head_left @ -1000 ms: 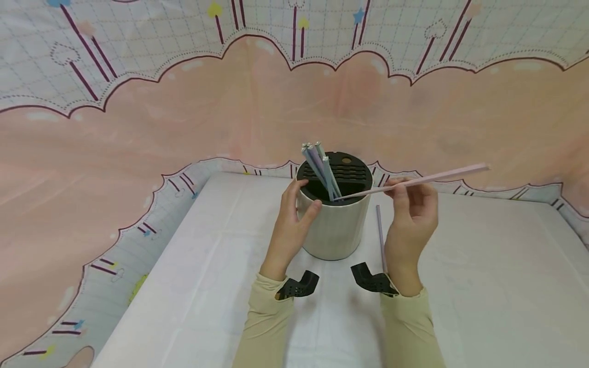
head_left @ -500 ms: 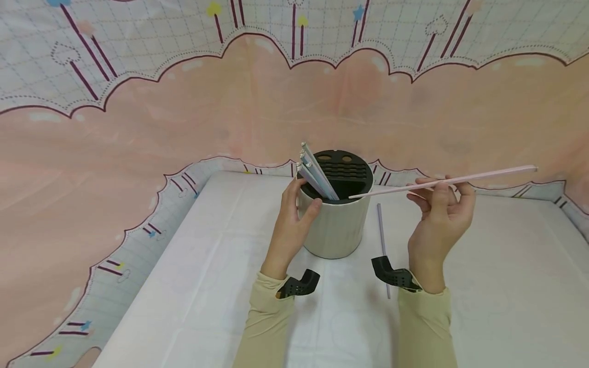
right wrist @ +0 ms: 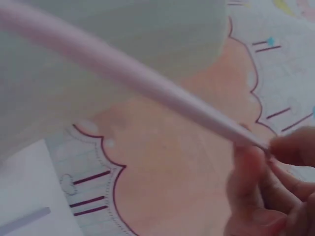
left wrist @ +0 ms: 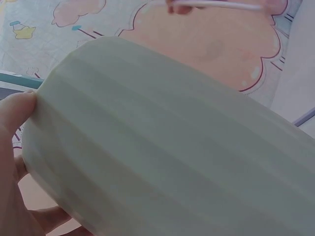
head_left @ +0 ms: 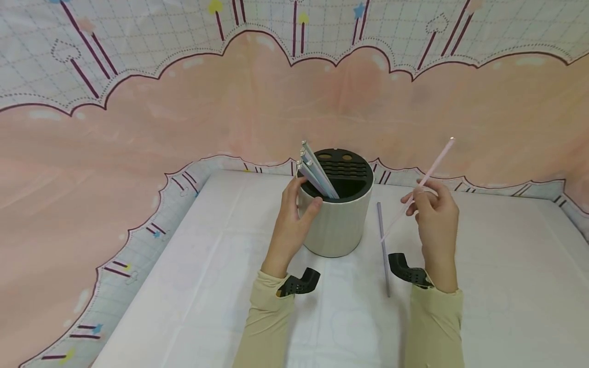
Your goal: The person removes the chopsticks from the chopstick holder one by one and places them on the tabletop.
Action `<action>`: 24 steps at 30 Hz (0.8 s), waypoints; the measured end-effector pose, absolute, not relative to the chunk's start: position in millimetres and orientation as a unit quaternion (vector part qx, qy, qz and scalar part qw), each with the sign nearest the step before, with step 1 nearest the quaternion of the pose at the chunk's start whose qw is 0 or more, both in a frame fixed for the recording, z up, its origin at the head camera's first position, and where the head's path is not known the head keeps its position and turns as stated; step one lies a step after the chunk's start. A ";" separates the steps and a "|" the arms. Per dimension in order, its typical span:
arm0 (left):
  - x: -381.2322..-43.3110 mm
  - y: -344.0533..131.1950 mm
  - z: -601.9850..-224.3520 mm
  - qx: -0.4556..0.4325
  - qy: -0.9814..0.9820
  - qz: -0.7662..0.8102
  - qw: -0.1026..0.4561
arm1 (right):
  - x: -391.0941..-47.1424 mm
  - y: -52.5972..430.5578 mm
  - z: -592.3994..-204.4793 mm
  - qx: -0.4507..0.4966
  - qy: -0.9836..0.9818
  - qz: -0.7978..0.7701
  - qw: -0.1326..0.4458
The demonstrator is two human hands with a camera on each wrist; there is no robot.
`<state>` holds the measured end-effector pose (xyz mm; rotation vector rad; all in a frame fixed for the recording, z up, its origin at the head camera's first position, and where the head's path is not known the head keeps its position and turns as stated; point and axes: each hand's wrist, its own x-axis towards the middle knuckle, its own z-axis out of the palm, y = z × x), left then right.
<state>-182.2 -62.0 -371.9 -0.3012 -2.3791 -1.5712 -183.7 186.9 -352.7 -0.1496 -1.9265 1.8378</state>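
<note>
My left hand [head_left: 287, 227] grips a pale, ribbed round holder [head_left: 335, 230], thumb at the front of the rim and fingers at its left side. Its black top [head_left: 345, 166] has slots, round holes and a wide opening. Several pale blue and lilac sticks [head_left: 317, 174] lean left in that opening. To the right of the holder, my right hand [head_left: 434, 220] pinches a slim pale pink stick [head_left: 437, 159] between thumb and fingers, tilted with its upper end to the right. The right wrist view shows the pink stick [right wrist: 138, 83] crossing close to the camera.
A thin lilac stick [head_left: 385, 271] lies on the white tabletop [head_left: 207, 286], right of the holder. Behind the table hangs a patterned peach cloth [head_left: 184, 122]. A black wrist mount [head_left: 407, 271] sits on the right wrist, another [head_left: 301, 282] on the left.
My right hand has moved right, away from the holder, and the pink stick has turned from nearly level to steeply tilted. The sticks in the holder have slumped left. The left hand stays put.
</note>
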 end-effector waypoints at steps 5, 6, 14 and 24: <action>-178.7 -62.1 -369.7 -0.104 -0.822 -0.542 0.138 | -188.0 183.8 -363.9 -0.048 -0.827 0.545 0.131; -178.0 -62.2 -369.5 -0.103 -0.822 -0.542 0.137 | -188.8 183.0 -366.3 -0.042 -0.842 0.527 0.108; -174.7 -63.9 -367.7 -0.101 -0.824 -0.542 0.129 | -195.0 175.0 -382.9 -0.022 -0.895 0.440 -0.074; -173.8 -66.7 -366.2 -0.098 -0.826 -0.543 0.120 | -198.3 173.5 -401.2 -0.051 -0.898 0.414 -0.142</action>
